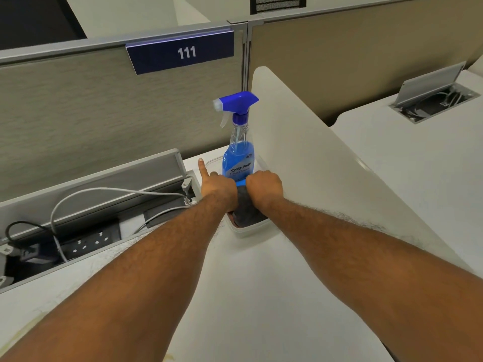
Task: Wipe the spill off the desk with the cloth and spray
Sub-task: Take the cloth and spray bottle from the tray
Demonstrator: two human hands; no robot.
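A clear tub (245, 229) on the white counter (261, 296) holds the upright spray bottle (238, 158) and a dark cloth (247, 207). The cloth is gripped between the left hand (218, 186), one finger pointing outward, and the closed right hand (265, 185).

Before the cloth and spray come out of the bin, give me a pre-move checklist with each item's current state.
1. Spray bottle upright in the clear bin: ok.
2. Dark cloth within reach: ok, both hands are on it in the bin.
3. Right hand grip closed on the cloth: ok, the fist is closed over it.
4. Left hand grip firm: cannot tell, its index finger points up and the other fingers are hidden.
5. Grey cable out of the lifting path: ok, it lies in the open cable tray to the left.
6. Spill located: ok, a yellowish stain at the desk's near left edge.
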